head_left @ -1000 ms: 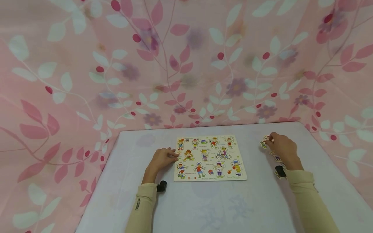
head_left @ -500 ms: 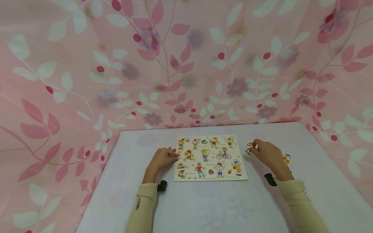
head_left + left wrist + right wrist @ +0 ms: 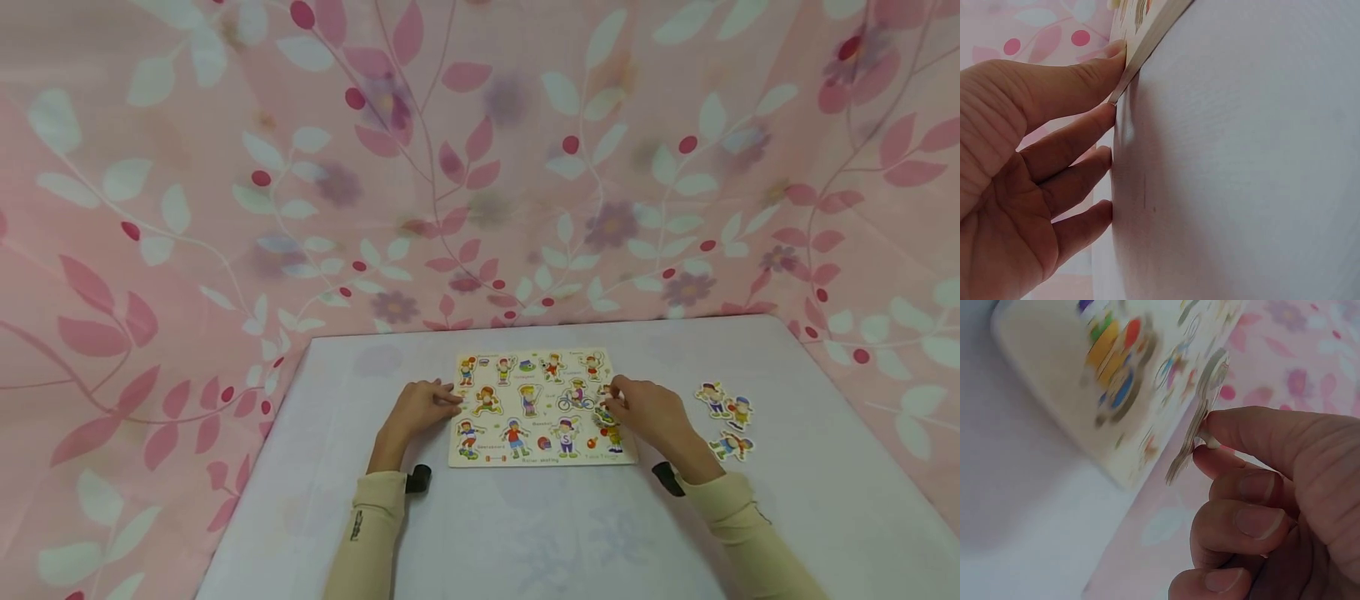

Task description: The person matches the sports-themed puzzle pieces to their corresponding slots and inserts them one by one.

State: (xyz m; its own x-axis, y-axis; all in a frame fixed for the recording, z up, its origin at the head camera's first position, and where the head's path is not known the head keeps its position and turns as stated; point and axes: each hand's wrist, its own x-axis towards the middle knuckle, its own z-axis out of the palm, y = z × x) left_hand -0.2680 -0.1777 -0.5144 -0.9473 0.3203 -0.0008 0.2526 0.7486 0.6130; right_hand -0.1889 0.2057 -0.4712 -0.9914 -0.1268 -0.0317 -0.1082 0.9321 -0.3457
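Observation:
A flat wooden puzzle board (image 3: 492, 435), printed with children playing sports, lies mid-table. At its left edge rests my left hand (image 3: 416, 408). In the left wrist view, that hand's thumb (image 3: 1107, 65) and index finger touch the board's edge, and the other fingertips rest on the tablecloth. My right hand (image 3: 652, 412) is over the board's right edge. Between its thumb and index finger it pinches a thin puzzle piece (image 3: 1194, 431) by what looks like a small knob. The piece appears edge-on in the right wrist view, so its picture is hidden there.
Right of the board, loose figure-shaped puzzle pieces (image 3: 730, 446) lie close together. A pale cloth covers the table (image 3: 555, 533). Behind it, a pink floral curtain (image 3: 480, 167) hangs along the back and sides.
My right hand has carried the puzzle piece leftward, from the loose pieces to over the board's right edge. The loose pieces are uncovered now. The left hand has stayed put.

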